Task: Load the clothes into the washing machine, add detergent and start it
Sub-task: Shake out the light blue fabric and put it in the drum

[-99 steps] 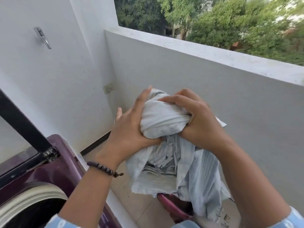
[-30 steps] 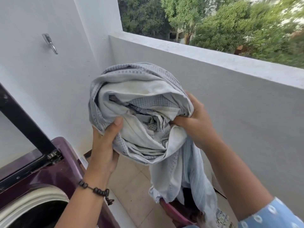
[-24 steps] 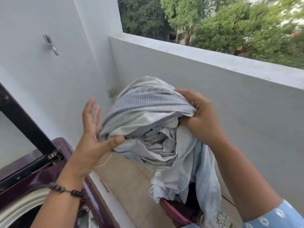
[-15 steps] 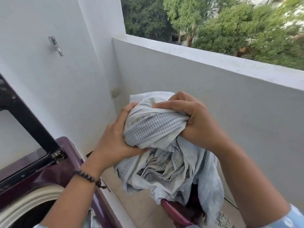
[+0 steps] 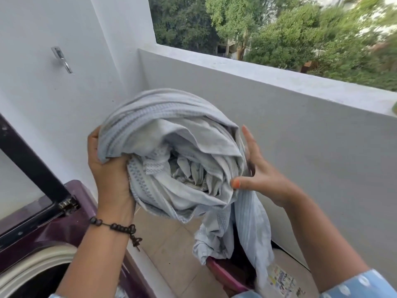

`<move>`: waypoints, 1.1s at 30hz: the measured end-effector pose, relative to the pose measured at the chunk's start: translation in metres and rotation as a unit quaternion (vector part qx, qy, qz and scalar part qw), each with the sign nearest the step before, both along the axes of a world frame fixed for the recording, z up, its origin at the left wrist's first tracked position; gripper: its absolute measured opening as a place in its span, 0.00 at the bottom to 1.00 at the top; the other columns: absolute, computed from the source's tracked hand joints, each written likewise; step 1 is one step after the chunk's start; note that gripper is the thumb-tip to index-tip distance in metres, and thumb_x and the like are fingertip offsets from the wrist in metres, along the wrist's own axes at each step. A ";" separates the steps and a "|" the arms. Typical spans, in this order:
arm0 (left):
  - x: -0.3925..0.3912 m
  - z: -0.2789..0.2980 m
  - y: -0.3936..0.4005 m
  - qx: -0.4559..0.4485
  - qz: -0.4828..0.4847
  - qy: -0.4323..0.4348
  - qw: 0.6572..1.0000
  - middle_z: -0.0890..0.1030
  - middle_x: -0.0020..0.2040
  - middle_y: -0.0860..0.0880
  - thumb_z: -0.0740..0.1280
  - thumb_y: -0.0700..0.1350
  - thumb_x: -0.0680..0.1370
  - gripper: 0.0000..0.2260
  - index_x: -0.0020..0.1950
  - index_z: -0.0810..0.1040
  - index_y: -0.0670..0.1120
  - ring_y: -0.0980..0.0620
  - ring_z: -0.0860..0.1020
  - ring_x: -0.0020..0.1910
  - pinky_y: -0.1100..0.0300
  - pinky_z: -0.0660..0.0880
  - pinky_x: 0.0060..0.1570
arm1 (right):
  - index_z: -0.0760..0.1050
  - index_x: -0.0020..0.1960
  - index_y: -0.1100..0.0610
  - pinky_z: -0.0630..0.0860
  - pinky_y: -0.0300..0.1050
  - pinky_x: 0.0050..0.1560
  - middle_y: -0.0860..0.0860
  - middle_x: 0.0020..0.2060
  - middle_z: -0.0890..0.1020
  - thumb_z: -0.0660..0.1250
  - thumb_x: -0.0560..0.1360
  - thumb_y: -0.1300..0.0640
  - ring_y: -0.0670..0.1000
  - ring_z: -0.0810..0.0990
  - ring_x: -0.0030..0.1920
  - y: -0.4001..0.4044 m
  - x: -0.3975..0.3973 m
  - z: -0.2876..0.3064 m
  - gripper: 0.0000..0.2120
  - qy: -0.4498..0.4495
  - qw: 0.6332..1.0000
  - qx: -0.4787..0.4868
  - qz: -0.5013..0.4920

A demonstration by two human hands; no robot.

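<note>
A pale blue-grey cloth is wound into a loose bundle at chest height, with one end hanging down toward the pink basket. My left hand grips the bundle's left side from below. My right hand is against its right side with straight, spread fingers and the thumb touching the fabric. The purple top-load washing machine stands at the lower left, with its dark lid raised and the white drum rim showing.
A white wall with a metal hook rises on the left. A white balcony parapet runs along the far side and right. Beige floor tiles lie between the machine and the basket.
Half a second ago both hands clutched the cloth low down. Now the bundle is raised and wound wider, my left hand holds it from below and my right hand has spread its fingers.
</note>
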State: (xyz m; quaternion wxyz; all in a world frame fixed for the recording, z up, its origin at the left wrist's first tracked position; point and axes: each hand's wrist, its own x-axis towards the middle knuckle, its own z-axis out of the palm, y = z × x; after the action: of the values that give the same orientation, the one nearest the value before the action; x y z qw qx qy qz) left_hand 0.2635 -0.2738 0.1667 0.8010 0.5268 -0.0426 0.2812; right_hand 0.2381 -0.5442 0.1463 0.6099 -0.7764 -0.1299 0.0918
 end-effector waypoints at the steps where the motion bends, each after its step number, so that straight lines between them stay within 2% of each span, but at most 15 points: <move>1: 0.002 0.000 0.002 -0.031 -0.001 0.005 0.999 0.80 0.52 0.47 0.71 0.35 0.68 0.24 0.63 0.72 0.35 0.53 0.81 0.50 0.60 0.78 0.51 | 0.38 0.77 0.34 0.62 0.50 0.75 0.27 0.69 0.60 0.80 0.51 0.32 0.32 0.66 0.69 0.001 0.000 -0.003 0.67 0.002 1.000 0.017 0.003; 4: 0.001 0.006 -0.006 -0.104 0.013 0.015 0.994 0.80 0.54 0.45 0.72 0.40 0.64 0.32 0.68 0.71 0.33 0.52 0.81 0.51 0.59 0.77 0.53 | 0.43 0.80 0.44 0.65 0.54 0.73 0.43 0.76 0.61 0.81 0.52 0.34 0.44 0.68 0.72 0.011 0.005 -0.003 0.68 -0.005 0.996 0.088 0.021; 6: -0.001 0.008 -0.015 -0.114 0.034 0.005 0.993 0.80 0.51 0.46 0.71 0.38 0.64 0.33 0.67 0.70 0.32 0.55 0.81 0.48 0.62 0.77 0.49 | 0.52 0.79 0.56 0.71 0.54 0.68 0.55 0.72 0.70 0.83 0.54 0.39 0.53 0.74 0.68 0.019 0.006 0.004 0.64 0.000 0.990 0.139 0.037; 8: 0.000 0.004 -0.020 -0.128 0.016 0.009 0.992 0.79 0.54 0.41 0.72 0.40 0.63 0.37 0.69 0.68 0.30 0.51 0.81 0.51 0.58 0.78 0.51 | 0.60 0.75 0.60 0.75 0.53 0.64 0.58 0.66 0.77 0.83 0.55 0.43 0.56 0.79 0.63 0.029 0.006 0.015 0.57 0.000 0.987 0.161 0.025; 10: 0.002 -0.005 -0.021 -0.138 -0.027 0.032 0.990 0.76 0.63 0.33 0.75 0.42 0.63 0.39 0.71 0.66 0.31 0.41 0.78 0.60 0.46 0.76 0.62 | 0.65 0.72 0.58 0.77 0.55 0.62 0.56 0.62 0.80 0.82 0.59 0.52 0.56 0.81 0.60 0.037 0.009 0.019 0.46 -0.012 0.983 0.184 -0.025; 12: 0.001 -0.016 -0.023 -0.118 -0.087 0.064 0.987 0.71 0.69 0.32 0.79 0.47 0.64 0.43 0.73 0.65 0.33 0.36 0.73 0.67 0.38 0.70 0.67 | 0.70 0.69 0.55 0.78 0.58 0.60 0.54 0.59 0.82 0.80 0.63 0.58 0.55 0.82 0.58 0.042 0.010 0.020 0.37 -0.029 0.974 0.208 -0.088; 17: -0.011 -0.037 0.002 0.073 -0.207 0.145 0.965 0.74 0.69 0.42 0.84 0.57 0.56 0.54 0.75 0.64 0.42 0.42 0.74 0.68 0.46 0.74 0.64 | 0.77 0.60 0.48 0.79 0.48 0.56 0.44 0.52 0.85 0.76 0.63 0.64 0.48 0.83 0.55 0.024 0.010 0.022 0.28 -0.145 0.958 0.181 -0.167; 19: -0.014 -0.036 0.026 0.201 -0.275 0.160 0.926 0.68 0.75 0.49 0.84 0.58 0.55 0.56 0.77 0.58 0.59 0.47 0.69 0.72 0.45 0.73 0.65 | 0.76 0.61 0.48 0.77 0.41 0.54 0.40 0.52 0.84 0.76 0.63 0.65 0.43 0.82 0.55 0.010 0.010 0.027 0.29 -0.206 0.957 0.122 -0.165; 21: -0.017 -0.028 0.040 0.309 -0.295 0.187 0.885 0.61 0.77 0.59 0.83 0.63 0.52 0.55 0.72 0.55 0.74 0.57 0.60 0.77 0.44 0.63 0.72 | 0.75 0.62 0.46 0.77 0.40 0.55 0.40 0.54 0.83 0.77 0.62 0.62 0.42 0.81 0.56 0.001 0.011 0.029 0.31 -0.249 0.953 0.042 -0.170; 23: -0.019 -0.015 0.037 0.394 -0.280 0.182 0.856 0.55 0.77 0.66 0.81 0.67 0.50 0.58 0.72 0.49 0.76 0.66 0.53 0.76 0.50 0.54 0.75 | 0.75 0.63 0.45 0.77 0.46 0.58 0.46 0.55 0.81 0.78 0.62 0.59 0.45 0.80 0.57 -0.003 0.012 0.029 0.32 -0.276 0.945 -0.036 -0.172; 25: -0.019 -0.001 0.019 0.472 -0.249 0.146 0.833 0.50 0.78 0.68 0.79 0.69 0.50 0.61 0.72 0.42 0.75 0.70 0.48 0.76 0.55 0.51 0.75 | 0.76 0.64 0.47 0.76 0.44 0.58 0.46 0.54 0.80 0.77 0.63 0.57 0.44 0.79 0.57 0.001 0.011 0.028 0.30 -0.285 0.944 -0.076 -0.147; 27: -0.016 0.006 -0.005 0.558 -0.224 0.095 0.794 0.45 0.79 0.66 0.77 0.70 0.51 0.62 0.73 0.36 0.74 0.64 0.44 0.78 0.46 0.50 0.77 | 0.78 0.65 0.51 0.75 0.41 0.58 0.46 0.54 0.79 0.77 0.64 0.56 0.45 0.79 0.57 0.009 0.008 0.027 0.29 -0.281 0.949 -0.098 -0.104; 29: -0.013 0.008 -0.024 0.601 -0.204 0.040 0.772 0.52 0.79 0.61 0.76 0.70 0.54 0.60 0.75 0.40 0.71 0.54 0.52 0.79 0.38 0.56 0.75 | 0.78 0.64 0.52 0.75 0.41 0.58 0.48 0.54 0.79 0.77 0.64 0.58 0.45 0.79 0.57 0.015 0.005 0.027 0.29 -0.285 0.950 -0.110 -0.066; 31: -0.007 0.003 -0.033 0.568 -0.176 -0.005 0.804 0.70 0.71 0.56 0.77 0.64 0.58 0.50 0.75 0.56 0.66 0.53 0.70 0.69 0.43 0.70 0.66 | 0.78 0.63 0.51 0.75 0.40 0.57 0.48 0.54 0.79 0.75 0.64 0.57 0.46 0.79 0.56 0.017 0.002 0.027 0.28 -0.290 0.949 -0.109 -0.064; 33: -0.005 -0.004 -0.039 0.508 -0.143 -0.038 0.849 0.79 0.60 0.55 0.77 0.60 0.61 0.37 0.68 0.69 0.59 0.54 0.79 0.57 0.49 0.77 0.55 | 0.78 0.63 0.51 0.75 0.43 0.57 0.48 0.53 0.78 0.75 0.64 0.57 0.47 0.79 0.56 0.016 0.000 0.029 0.28 -0.288 0.949 -0.105 -0.073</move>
State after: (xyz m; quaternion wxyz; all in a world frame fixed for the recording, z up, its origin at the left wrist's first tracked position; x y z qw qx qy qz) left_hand 0.2587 -0.3124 0.1623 0.4511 0.8370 -0.2845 0.1225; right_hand 0.2382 -0.5283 0.1758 0.4668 -0.8366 -0.2324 -0.1679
